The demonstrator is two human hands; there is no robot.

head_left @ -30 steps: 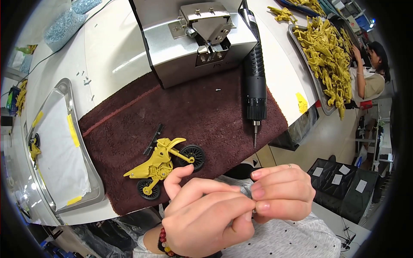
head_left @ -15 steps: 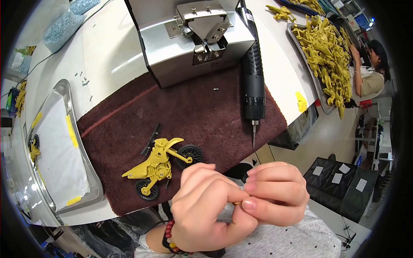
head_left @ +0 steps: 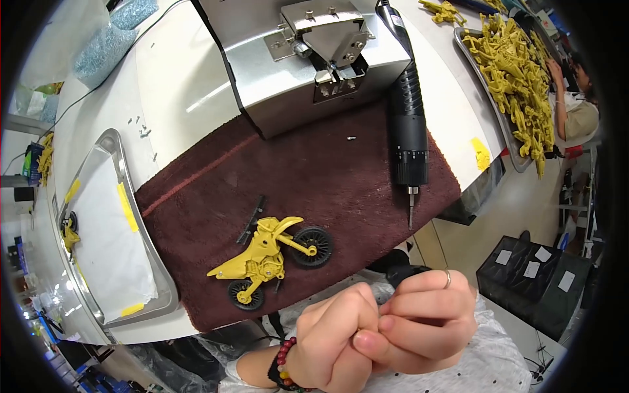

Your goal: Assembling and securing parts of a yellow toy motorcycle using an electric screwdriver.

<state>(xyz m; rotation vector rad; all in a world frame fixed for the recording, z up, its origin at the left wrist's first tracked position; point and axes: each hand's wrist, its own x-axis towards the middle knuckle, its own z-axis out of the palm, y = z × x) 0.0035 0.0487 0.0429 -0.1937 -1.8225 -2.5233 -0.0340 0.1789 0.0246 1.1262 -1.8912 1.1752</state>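
My left hand (head_left: 335,335), with a beaded bracelet (head_left: 283,361) at its wrist, is closed in front of my body. Against it, fingertips to fingertips, my right hand (head_left: 429,321) is closed too and wears a thin ring. Whatever they pinch between them is hidden by the fingers. Left of the hands, a yellow toy motorcycle (head_left: 262,252) with black wheels and a black handlebar lies on its side on a dark maroon towel (head_left: 314,177). Neither hand touches it.
A black electric screwdriver (head_left: 409,144) lies at the towel's right, beside a metal screw feeder (head_left: 314,78). One small screw (head_left: 352,138) rests on the towel. A paper-lined tray (head_left: 171,288) stands left; a tray (head_left: 501,134) heaped with yellow parts, far right. Another person (head_left: 580,118) sits beyond.
Both hands have moved slightly down and right in the picture, still pressed together. The small yellowish bit glimpsed between the fingers is now hidden. The whole scene has shifted right with the camera.
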